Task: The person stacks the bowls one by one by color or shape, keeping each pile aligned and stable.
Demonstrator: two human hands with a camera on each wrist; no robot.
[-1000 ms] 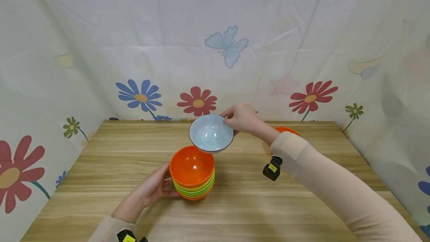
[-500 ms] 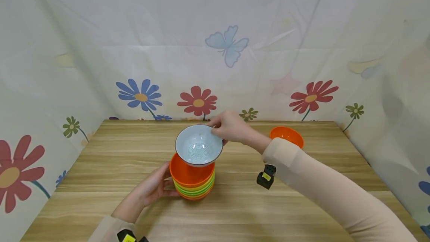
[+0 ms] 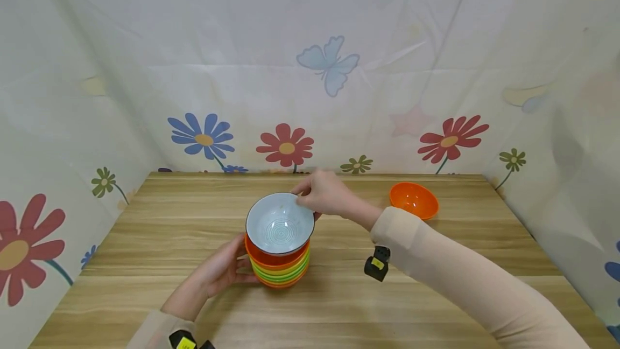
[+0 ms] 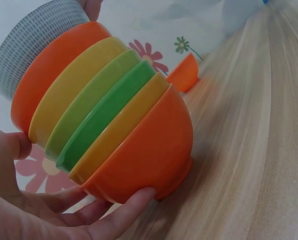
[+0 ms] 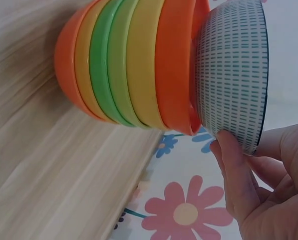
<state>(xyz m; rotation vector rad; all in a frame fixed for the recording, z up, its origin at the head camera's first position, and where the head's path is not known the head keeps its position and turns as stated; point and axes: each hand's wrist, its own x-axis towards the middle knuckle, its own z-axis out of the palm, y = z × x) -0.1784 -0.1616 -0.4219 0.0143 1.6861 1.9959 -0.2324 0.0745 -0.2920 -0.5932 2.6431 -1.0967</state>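
A stack of bowls in orange, yellow and green stands left of the table's middle. Thumb and fingers of my left hand touch its left side, the thumb near the top orange bowl and the fingertips low on the bottom one, as the left wrist view shows. My right hand pinches the rim of a pale ceramic bowl with a dark edge. That bowl sits tilted at the top orange bowl's mouth, its base partly inside. Green dashes cover its outside in the right wrist view.
Another orange bowl lies tipped at the back right of the wooden table. Behind the table hangs a flowered cloth, which also lines both sides.
My right hand has carried the pale bowl left and down onto the stack's mouth. The orange bowl at the back right has come into full view. My left hand stays put.
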